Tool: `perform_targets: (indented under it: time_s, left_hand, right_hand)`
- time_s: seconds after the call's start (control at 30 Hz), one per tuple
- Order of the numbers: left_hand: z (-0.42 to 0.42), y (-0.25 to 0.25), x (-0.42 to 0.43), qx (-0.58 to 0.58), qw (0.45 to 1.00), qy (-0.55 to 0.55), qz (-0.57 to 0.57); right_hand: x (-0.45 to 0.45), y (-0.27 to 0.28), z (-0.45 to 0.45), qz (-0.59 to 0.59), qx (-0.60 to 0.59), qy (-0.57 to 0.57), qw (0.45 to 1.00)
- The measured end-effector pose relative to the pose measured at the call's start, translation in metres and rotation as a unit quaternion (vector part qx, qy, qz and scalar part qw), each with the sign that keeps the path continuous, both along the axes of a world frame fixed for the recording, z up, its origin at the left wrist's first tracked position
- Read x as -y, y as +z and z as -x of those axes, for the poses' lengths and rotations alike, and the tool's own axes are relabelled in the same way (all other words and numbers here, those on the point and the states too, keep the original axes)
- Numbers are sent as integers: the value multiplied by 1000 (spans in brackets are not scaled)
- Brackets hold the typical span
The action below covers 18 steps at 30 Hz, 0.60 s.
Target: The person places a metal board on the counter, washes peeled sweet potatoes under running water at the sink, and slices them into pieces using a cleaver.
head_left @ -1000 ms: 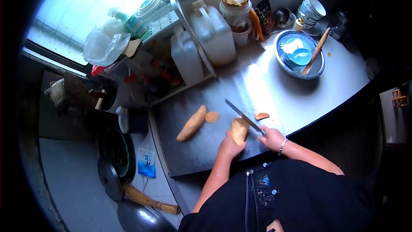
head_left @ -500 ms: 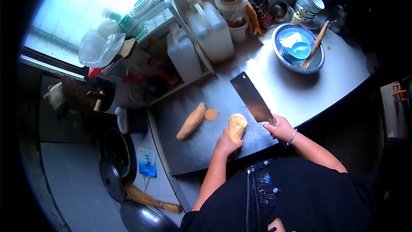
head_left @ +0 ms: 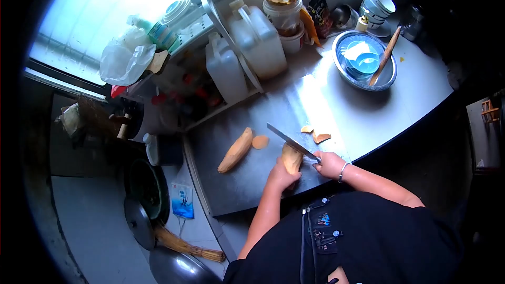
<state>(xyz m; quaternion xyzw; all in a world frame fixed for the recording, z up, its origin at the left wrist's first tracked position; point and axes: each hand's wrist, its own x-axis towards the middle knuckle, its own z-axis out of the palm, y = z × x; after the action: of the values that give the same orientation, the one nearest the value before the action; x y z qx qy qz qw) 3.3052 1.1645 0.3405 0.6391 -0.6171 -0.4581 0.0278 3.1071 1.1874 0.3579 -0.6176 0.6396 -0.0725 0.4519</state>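
My left hand (head_left: 283, 174) grips the near end of a thick peeled sweet potato (head_left: 292, 160) on the metal worktop. In my right hand (head_left: 331, 165) is the handle of a cleaver (head_left: 290, 140), its blade turned edge-down across the far end of that sweet potato. Whether the edge has gone into the flesh, I cannot tell. Small offcuts (head_left: 320, 137) lie just beyond the blade. To the left rests another peeled sweet potato (head_left: 235, 151), long and whole-looking, with a round slice (head_left: 260, 142) beside it.
A metal basin (head_left: 389, 80) holding blue containers and a wooden-handled tool stands at the back right. White jugs (head_left: 258, 42) and stacked tubs line the back. At lower left are a dark wok (head_left: 184, 268), a straw brush (head_left: 189, 244) and a blue packet (head_left: 182, 201).
The cleaver has swung from lying flat at the right to edge-down over the held sweet potato. Offcuts formerly behind the blade now show. My right hand has shifted slightly left.
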Motion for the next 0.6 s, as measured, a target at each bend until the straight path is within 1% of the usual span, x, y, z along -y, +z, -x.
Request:
perform_targets:
  time_s: [0.03,0.1,0.13,0.17,0.23,0.37,0.43,0.47,0.53,0.6]
  left_hand:
    - [-1,2,1,-22,1000,-2,1]
    - [-3,6,4,-3,1000,-9,-22]
    - [-4,9,6,14,999,-17,-42]
    - [-8,7,5,15,999,-18,-43]
    - [-16,4,9,6,998,-59,0]
    - [-24,5,15,33,997,-68,-4]
    - [-25,10,15,25,998,-57,-14]
    - [-24,9,13,24,998,-58,-15]
    - [-24,8,11,-18,998,-48,24]
    - [-26,-4,8,-17,998,-44,33]
  right_hand:
    - [2,-2,3,-8,14,19,1000]
    - [6,-13,12,-11,31,26,999]
    - [12,-4,18,-107,73,-12,992]
    - [19,-13,27,-169,115,-28,978]
    - [24,-14,41,-216,169,-46,961]
    - [26,-10,50,-192,213,-63,956]
    - [23,1,45,-158,193,-139,958]
    - [23,15,41,-124,164,-155,966]
    - [23,22,38,-115,163,-157,967]
    - [17,17,35,-97,166,-161,968]
